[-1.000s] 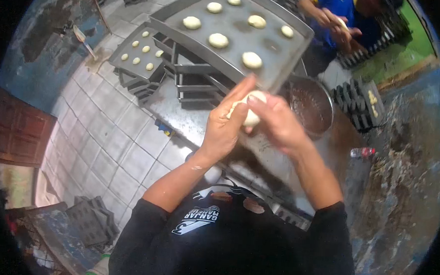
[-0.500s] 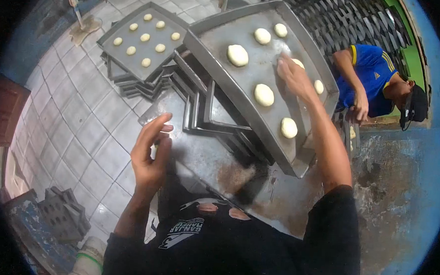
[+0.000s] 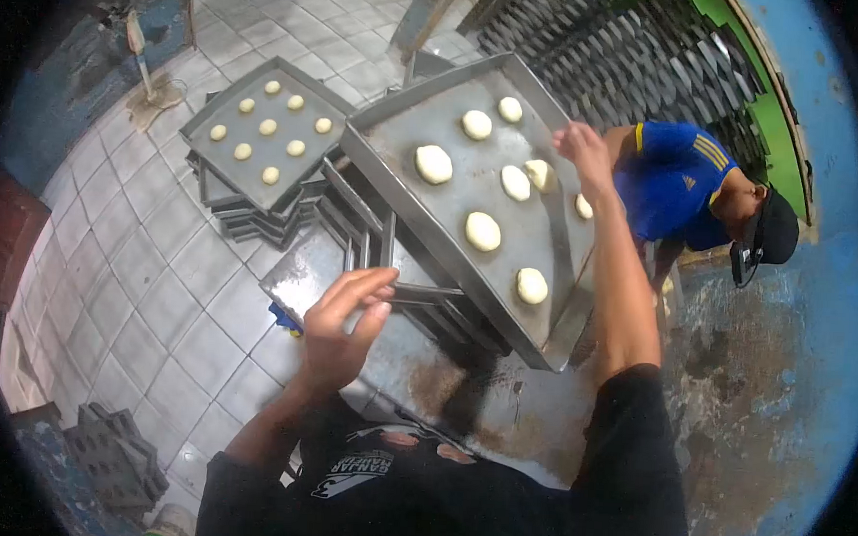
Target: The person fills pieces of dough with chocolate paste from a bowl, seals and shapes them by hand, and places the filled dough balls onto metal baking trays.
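Observation:
Several pale dough balls (image 3: 482, 231) lie spaced out on a large metal tray (image 3: 408, 121), which rests tilted on top of stacked trays. Two of the balls near the middle touch or nearly touch, one of them irregular in shape. My right hand (image 3: 583, 150) hovers over the tray's far right edge, its fingers slightly blurred; I cannot make out anything in it. My left hand (image 3: 346, 327) is raised by the tray's near left side, empty, with thumb and fingers apart.
A second tray (image 3: 230, 175) with several dough balls tops a stack at the left. A co-worker (image 3: 681, 179) in a blue shirt and black cap bends at the right. Behind stand many stacked metal pans (image 3: 644, 56). A metal table (image 3: 423, 384) lies below.
The dough ball first held between my hands is gone from them, and another ball lies mid-tray. My right hand has moved back from the tray's middle toward its edge. The co-worker bends lower.

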Demonstrator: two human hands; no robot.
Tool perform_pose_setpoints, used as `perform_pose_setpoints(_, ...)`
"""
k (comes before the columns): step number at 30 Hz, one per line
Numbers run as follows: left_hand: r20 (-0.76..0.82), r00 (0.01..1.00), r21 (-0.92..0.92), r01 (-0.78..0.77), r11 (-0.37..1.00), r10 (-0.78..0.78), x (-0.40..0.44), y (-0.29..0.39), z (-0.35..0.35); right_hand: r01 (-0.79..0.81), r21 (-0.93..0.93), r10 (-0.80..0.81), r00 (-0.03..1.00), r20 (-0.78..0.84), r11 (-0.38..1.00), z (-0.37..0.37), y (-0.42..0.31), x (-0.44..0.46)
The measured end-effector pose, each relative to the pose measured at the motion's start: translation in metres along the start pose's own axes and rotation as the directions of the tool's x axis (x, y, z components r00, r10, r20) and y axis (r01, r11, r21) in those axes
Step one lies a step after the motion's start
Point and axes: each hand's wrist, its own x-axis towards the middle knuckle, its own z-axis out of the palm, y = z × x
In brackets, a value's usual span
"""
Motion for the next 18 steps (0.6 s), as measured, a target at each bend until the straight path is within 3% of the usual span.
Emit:
perform_pose_setpoints(1,-0.004,1.000,0.004,-0.014,1.000,0.014,-0.004,0.001,0.003,0.052,-0.171,-0.087,0.976,-0.202,0.984,-0.007,0.023,0.005)
perform_pose_setpoints(2,0.002,1.000,-0.030,-0.018,0.999,0.018,-0.010,0.002,0.007,0.062,-0.167,-0.097,0.973,-0.209,0.984,-0.007,0.048,0.003)
perform_pose_setpoints(4,0.026,1.000,-0.113,-0.004,0.994,0.007,-0.023,0.013,0.017,0.155,-0.519,-0.260,0.956,-0.136,0.841,0.005,0.077,-0.024)
perform_pose_setpoints(7,0.107,0.993,-0.190,-0.021,0.982,0.042,-0.045,0.028,0.037,0.055,-0.405,-0.158,0.961,-0.227,0.913,0.013,0.009,-0.101)
perform_pose_setpoints(8,0.192,0.979,-0.184,-0.036,0.982,0.072,-0.054,0.024,0.045,0.114,-0.260,-0.195,0.930,-0.311,0.959,0.018,-0.010,-0.132)
perform_pose_setpoints(9,0.211,0.974,-0.182,-0.041,0.982,0.080,-0.061,0.030,0.057,0.109,-0.253,-0.192,0.924,-0.330,0.961,0.023,-0.037,-0.170)
perform_pose_setpoints(12,0.115,0.993,-0.406,0.016,0.914,0.034,-0.084,0.051,0.124,0.257,-0.333,-0.376,0.850,-0.369,0.907,0.047,-0.071,-0.297)
perform_pose_setpoints(13,0.075,0.997,-0.504,0.056,0.862,-0.020,-0.094,0.065,0.150,0.288,-0.362,-0.420,0.829,-0.369,0.887,0.059,-0.065,-0.337)
perform_pose_setpoints(15,0.272,0.955,-0.612,0.264,0.746,-0.116,-0.114,0.067,0.189,0.457,-0.555,-0.642,0.742,-0.193,0.695,0.073,-0.058,-0.416)
perform_pose_setpoints(16,0.346,0.924,-0.642,0.361,0.676,-0.165,-0.125,0.069,0.210,0.421,-0.554,-0.633,0.724,-0.272,0.719,0.073,-0.053,-0.451)
perform_pose_setpoints(18,0.453,0.868,-0.545,0.450,0.708,-0.204,-0.162,0.068,0.244,0.327,-0.506,-0.577,0.658,-0.484,0.798,0.068,-0.029,-0.508)
